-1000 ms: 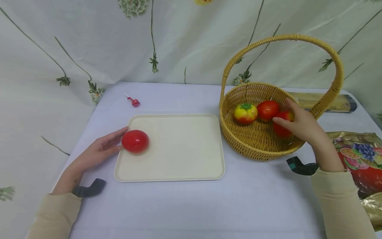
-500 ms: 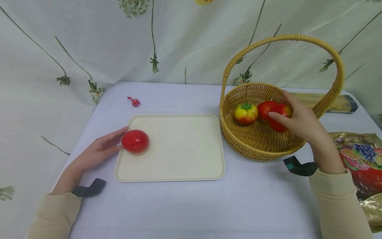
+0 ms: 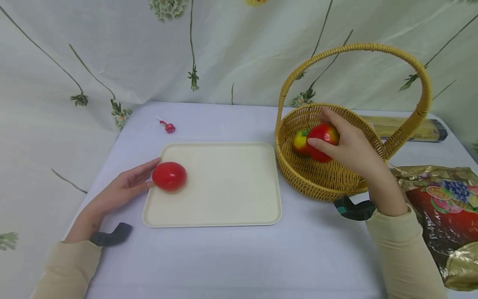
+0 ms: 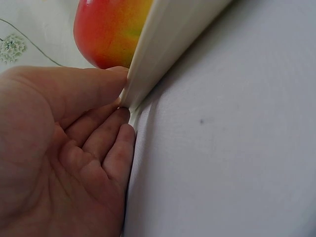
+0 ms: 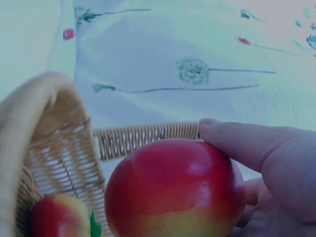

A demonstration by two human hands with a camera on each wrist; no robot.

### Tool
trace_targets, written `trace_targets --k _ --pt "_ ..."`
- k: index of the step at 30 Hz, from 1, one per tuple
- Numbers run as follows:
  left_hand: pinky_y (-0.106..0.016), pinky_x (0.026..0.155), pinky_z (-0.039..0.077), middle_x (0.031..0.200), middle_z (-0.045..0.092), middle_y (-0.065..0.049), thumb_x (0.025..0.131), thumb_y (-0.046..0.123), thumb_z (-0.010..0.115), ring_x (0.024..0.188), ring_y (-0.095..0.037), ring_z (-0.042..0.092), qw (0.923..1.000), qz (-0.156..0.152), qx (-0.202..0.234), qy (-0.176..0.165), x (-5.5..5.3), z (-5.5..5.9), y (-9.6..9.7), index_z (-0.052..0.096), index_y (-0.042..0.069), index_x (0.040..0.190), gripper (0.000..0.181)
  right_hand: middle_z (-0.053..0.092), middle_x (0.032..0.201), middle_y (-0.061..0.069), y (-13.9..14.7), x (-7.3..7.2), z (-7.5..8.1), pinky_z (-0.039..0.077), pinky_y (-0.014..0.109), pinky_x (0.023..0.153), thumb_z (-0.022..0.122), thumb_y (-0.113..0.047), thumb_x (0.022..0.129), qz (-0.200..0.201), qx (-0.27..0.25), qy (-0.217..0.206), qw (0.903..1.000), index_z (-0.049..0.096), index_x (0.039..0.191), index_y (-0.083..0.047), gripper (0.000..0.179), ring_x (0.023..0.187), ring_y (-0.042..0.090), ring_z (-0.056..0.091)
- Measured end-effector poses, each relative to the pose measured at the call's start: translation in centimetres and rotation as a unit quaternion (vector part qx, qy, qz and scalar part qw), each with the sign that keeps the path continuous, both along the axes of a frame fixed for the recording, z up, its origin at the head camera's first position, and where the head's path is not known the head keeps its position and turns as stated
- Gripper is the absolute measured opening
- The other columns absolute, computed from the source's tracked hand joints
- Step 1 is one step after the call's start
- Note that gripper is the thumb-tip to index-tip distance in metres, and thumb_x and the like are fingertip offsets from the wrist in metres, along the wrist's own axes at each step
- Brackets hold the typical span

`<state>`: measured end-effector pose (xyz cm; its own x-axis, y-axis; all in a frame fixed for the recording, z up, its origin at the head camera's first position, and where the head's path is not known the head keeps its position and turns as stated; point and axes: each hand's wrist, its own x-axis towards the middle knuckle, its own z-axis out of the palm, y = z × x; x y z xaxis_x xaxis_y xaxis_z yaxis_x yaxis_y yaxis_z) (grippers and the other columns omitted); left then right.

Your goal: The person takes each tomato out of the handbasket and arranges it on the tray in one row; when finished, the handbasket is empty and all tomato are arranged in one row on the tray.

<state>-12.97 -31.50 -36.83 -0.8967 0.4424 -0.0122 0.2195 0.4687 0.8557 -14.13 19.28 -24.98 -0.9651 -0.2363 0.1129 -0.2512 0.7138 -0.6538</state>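
In the head view my right hand [image 3: 349, 145] holds a red-and-yellow mango-shaped fruit [image 3: 323, 142] between thumb and fingers, over the wicker basket [image 3: 321, 189]. Up close, the right wrist view shows this smooth fruit [image 5: 173, 187] with the thumb against its side. Partly behind it in the basket is a yellow-red fruit with a green leafy top [image 3: 300, 143]. My left hand [image 3: 123, 189] rests at the left rim of the cream tray [image 3: 224, 187], its fingertips touching the edge. Beside them a similar red fruit [image 3: 169, 177] lies on the tray; its yellow side shows in the left wrist view.
The basket's tall handle [image 3: 373, 47] arches above the right hand. A wrapped lollipop [image 3: 169, 128] lies behind the tray. At the right are a shiny printed bag [image 3: 444, 207] and a long yellowish bundle [image 3: 407, 128] behind the basket.
My right hand has lifted the red-and-yellow fruit and moved it left within the basket. It now covers another red fruit seen before. The left hand has stayed put.
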Motion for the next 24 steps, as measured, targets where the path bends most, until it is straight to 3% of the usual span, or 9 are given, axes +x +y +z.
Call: trace_targets --k 9,15,24 --pt "-0.012 0.092 0.035 0.148 0.029 -0.014 0.094 0.006 0.055 0.130 -0.002 0.031 0.9999 -0.010 -0.001 0.005 -0.1 0.0 -0.1 0.030 0.007 0.146 0.058 0.043 0.139 0.012 -3.0 -0.2 0.2 0.045 0.052 0.088 0.068 -0.021 0.087 0.038 -0.027 0.018 0.9987 0.027 0.147 -0.008 0.074 0.120 0.033 0.043" --pt "-0.013 0.092 0.036 0.148 0.031 -0.012 0.094 0.006 0.056 0.130 -0.003 0.032 1.0000 0.002 0.000 0.000 0.1 0.1 -0.1 0.033 0.009 0.146 0.057 0.045 0.138 0.009 -5.9 -0.6 0.1 0.046 0.050 0.088 0.070 -0.021 0.085 0.061 -0.038 0.021 0.9972 0.030 0.146 -0.009 0.074 0.122 0.029 0.041" --pt "-0.012 0.091 0.037 0.149 0.029 -0.011 0.095 0.009 0.055 0.133 -0.014 0.031 0.9999 -0.003 -0.006 -0.009 0.0 0.1 -0.3 0.031 0.011 0.147 0.058 0.045 0.139 0.006 -10.0 -1.2 -1.0 0.051 0.041 0.083 0.071 -0.022 0.085 0.083 -0.059 0.000 0.9947 0.035 0.144 -0.009 0.071 0.121 0.024 0.042"
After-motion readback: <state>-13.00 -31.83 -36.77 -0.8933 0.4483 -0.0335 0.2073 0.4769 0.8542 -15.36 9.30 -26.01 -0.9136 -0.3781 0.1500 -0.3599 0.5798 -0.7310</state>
